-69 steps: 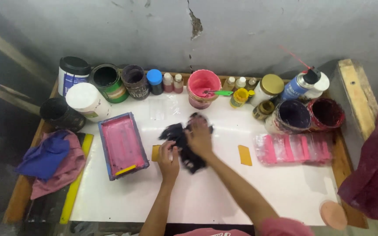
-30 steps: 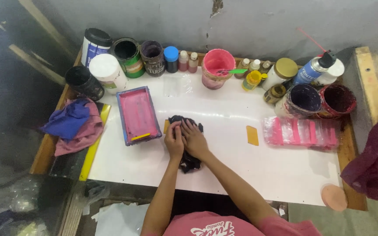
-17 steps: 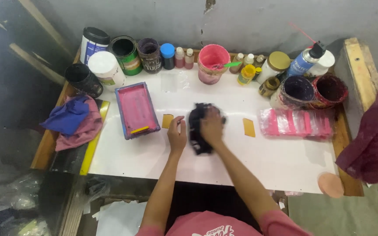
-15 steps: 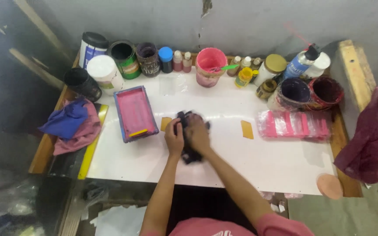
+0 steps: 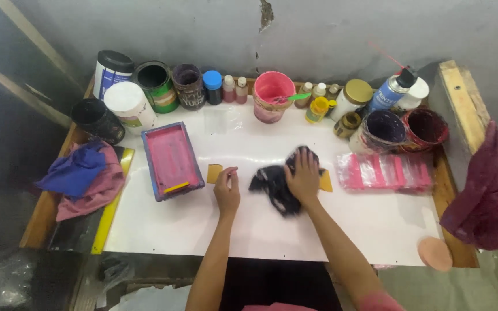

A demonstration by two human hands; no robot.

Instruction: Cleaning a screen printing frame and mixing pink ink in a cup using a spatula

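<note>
Black cloth (image 5: 278, 185) lies under the right hand (image 5: 303, 176), its grip pressed flat; left hand (image 5: 226, 191) rests released beside it on the white surface (image 5: 341, 224).

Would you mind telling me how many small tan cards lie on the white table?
2: one card by the left hand, another card partly under the right hand and black cloth. More may be hidden.

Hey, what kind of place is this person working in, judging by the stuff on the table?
Probably a small screen-printing or paint workbench. A row of ink-stained open paint tubs lines the back of the white tabletop, a pink-stained blue-framed printing screen lies on it, and the right hand presses a crumpled black rag.
</note>
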